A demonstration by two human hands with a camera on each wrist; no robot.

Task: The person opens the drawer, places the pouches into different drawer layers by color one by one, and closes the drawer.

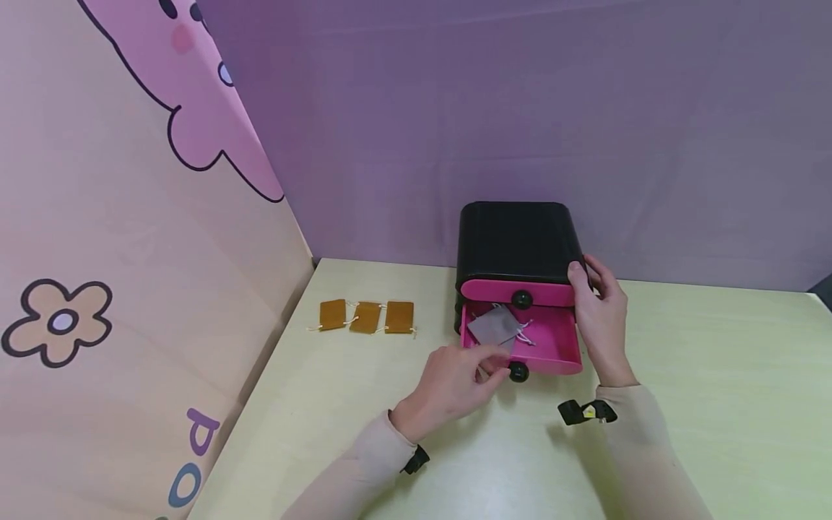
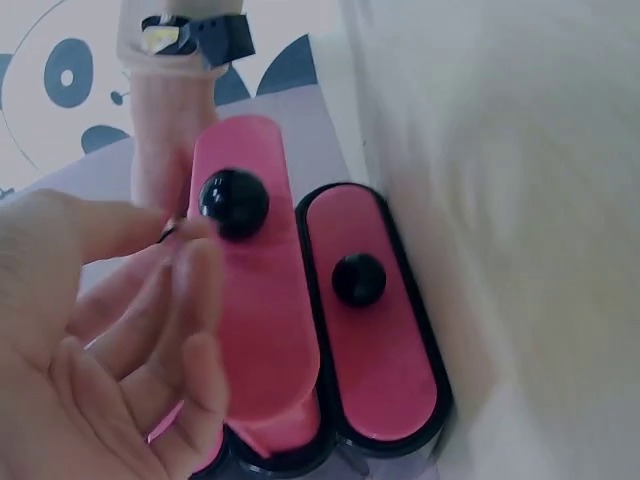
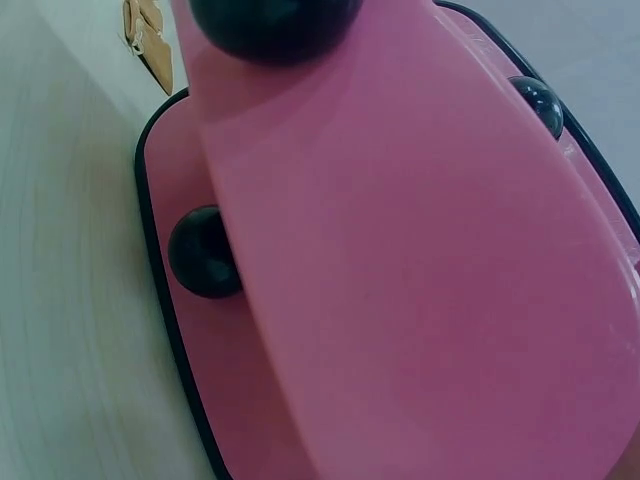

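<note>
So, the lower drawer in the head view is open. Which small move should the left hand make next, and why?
Probably the left hand should reach in and pinch the upper grey bag: the pink drawer stands open, the bag lies mostly uncovered inside, and that hand is right beside the black knob at the drawer's front.

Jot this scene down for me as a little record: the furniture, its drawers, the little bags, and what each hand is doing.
Furniture: black cabinet on a pale table
Drawers: three, pink-fronted; the middle drawer is pulled out
In that drawer: gray pouches with pale drawstrings; exact count unclear
Left of the cabinet: three brown pouches in a row
Left hand: fingertips beside the open drawer's black knob; whether they grip it is unclear
Right hand: holds the cabinet's right side
</note>
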